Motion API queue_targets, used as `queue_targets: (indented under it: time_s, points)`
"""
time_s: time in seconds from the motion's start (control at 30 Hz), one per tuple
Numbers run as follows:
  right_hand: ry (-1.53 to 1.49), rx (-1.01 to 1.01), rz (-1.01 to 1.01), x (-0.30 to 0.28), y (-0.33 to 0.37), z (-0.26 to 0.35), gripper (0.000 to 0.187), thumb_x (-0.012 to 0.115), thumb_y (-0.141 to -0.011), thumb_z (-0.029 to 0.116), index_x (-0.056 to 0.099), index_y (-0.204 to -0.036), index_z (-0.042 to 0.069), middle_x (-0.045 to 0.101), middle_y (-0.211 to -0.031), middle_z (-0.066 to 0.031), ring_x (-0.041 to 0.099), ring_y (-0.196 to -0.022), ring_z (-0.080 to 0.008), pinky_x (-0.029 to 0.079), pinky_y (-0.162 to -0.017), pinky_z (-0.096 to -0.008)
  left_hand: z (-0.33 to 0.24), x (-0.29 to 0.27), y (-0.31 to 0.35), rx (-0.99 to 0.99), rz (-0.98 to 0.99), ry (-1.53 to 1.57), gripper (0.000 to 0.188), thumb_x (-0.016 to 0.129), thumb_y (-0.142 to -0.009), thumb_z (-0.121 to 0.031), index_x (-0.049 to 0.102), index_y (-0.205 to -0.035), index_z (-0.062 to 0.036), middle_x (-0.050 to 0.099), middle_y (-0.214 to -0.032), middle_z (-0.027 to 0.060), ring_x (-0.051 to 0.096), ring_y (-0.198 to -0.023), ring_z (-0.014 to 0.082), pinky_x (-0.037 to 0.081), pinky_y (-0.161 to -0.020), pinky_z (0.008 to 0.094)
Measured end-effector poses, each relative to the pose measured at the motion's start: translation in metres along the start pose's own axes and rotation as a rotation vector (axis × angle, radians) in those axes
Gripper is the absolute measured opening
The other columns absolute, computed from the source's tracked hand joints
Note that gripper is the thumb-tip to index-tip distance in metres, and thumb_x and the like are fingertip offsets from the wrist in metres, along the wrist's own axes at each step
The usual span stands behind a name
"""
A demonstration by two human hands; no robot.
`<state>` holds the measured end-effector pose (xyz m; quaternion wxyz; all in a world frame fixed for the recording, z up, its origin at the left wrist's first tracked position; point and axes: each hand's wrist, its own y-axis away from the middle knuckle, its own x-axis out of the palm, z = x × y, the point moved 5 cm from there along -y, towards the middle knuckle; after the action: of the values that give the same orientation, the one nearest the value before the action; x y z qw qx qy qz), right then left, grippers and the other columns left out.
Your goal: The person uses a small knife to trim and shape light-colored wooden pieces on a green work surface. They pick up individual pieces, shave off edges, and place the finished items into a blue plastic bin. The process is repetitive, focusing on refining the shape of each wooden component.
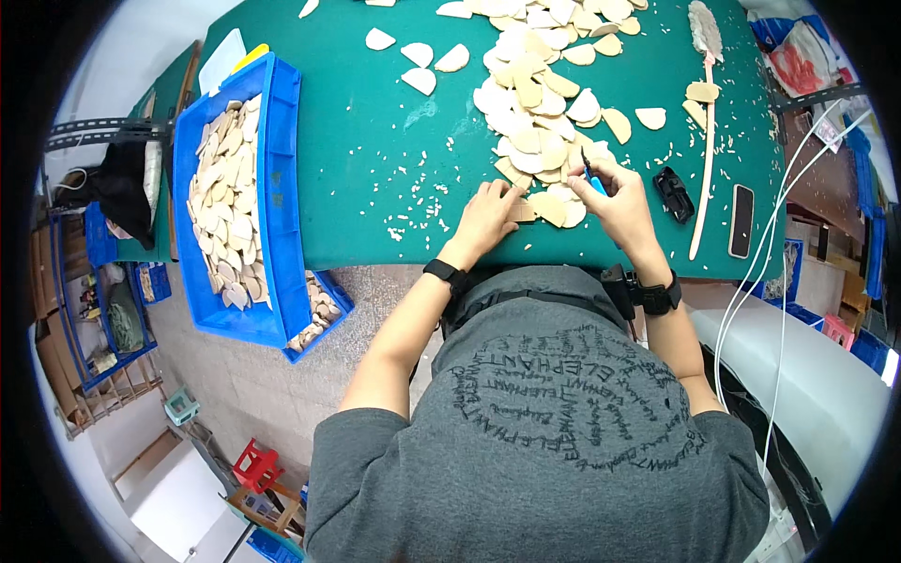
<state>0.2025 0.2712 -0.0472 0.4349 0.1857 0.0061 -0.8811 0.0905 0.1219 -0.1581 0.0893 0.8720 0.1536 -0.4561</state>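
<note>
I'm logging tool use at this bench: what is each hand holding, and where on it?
The right hand holds a small blue-handled tool by its handle. The left hand presses flat on a tan wooden piece on the green table.

Left hand (488, 214) presses a wooden piece (522, 212) (flat, pale); right hand (619, 202) grips a blue tool (593, 180)

blue tool (593, 180) mostly hidden in right hand (619, 202)
</note>
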Motion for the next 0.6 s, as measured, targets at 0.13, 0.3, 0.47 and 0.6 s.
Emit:
queue_targets:
  time_s: [0.13, 0.3, 0.47, 0.6]
  points:
    - [0.032, 0.076, 0.047, -0.003, 0.004, -0.007, 0.017, 0.067, -0.083, 0.015, 0.066, -0.090, -0.001, 0.056, -0.069, 0.0029, 0.046, -0.061, -0.0025, 0.036, -0.053, -0.0190, 0.007, -0.008, -0.003, -0.108, -0.007, 0.301, 0.029, 0.063, -0.085, -0.022, 0.064, -0.110, -0.0079, 0.065, -0.094, 0.0107, 0.062, -0.082, 0.0230, 0.050, -0.073, 0.0315]
    - [0.144, -0.014, 0.152, 0.006, 0.008, 0.011, 0.026, 0.068, -0.079, 0.021, 0.067, -0.095, 0.000, 0.065, -0.079, -0.0074, 0.059, -0.071, -0.0128, 0.046, -0.066, -0.0262, -0.008, -0.055, -0.004, -0.378, -0.048, 1.131, 0.025, 0.056, -0.092, -0.024, 0.064, -0.101, -0.0023, 0.063, -0.077, 0.0008, 0.050, -0.058, 0.0044, 0.040, -0.050, 0.0194]
    - [0.164, 0.007, 0.202, 0.012, 0.006, 0.023, 0.032, 0.068, -0.076, 0.025, 0.068, -0.099, 0.003, 0.068, -0.084, -0.0125, 0.064, -0.074, -0.0185, 0.050, -0.070, -0.0306, -0.048, -0.105, -0.004, -0.370, -0.007, 1.130, 0.028, 0.063, -0.088, -0.029, 0.065, -0.101, -0.0046, 0.065, -0.076, -0.0001, 0.048, -0.056, 0.0019, 0.036, -0.046, 0.0173]
    - [0.101, -0.080, 0.225, 0.014, 0.005, 0.040, 0.023, 0.068, -0.080, 0.018, 0.067, -0.095, -0.001, 0.063, -0.077, -0.0023, 0.051, -0.068, -0.0063, 0.042, -0.061, -0.0217, -0.061, -0.115, -0.003, -0.353, -0.018, 1.076, 0.026, 0.064, -0.089, -0.029, 0.066, -0.100, -0.0054, 0.067, -0.077, 0.0015, 0.049, -0.056, 0.0006, 0.034, -0.045, 0.0162]
